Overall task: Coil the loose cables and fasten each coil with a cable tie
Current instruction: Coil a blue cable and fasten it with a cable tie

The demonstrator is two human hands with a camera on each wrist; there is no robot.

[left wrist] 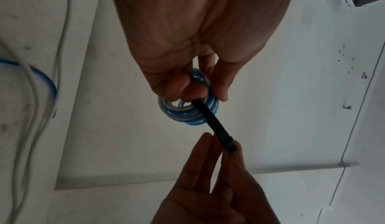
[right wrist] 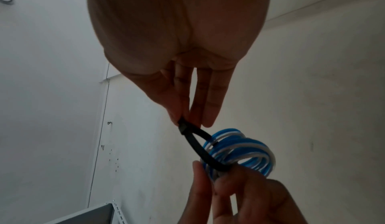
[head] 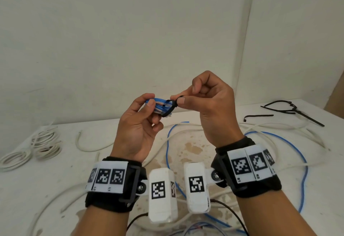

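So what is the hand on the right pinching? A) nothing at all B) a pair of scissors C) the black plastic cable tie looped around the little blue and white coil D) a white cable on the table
C: the right hand pinches the black plastic cable tie, which loops around the small blue and white cable coil held by the left hand.

head: above and behind both hands, facing forward-down
wrists: close beneath palms, facing fingertips
shared: small blue-and-white coiled cable (head: 157,106)
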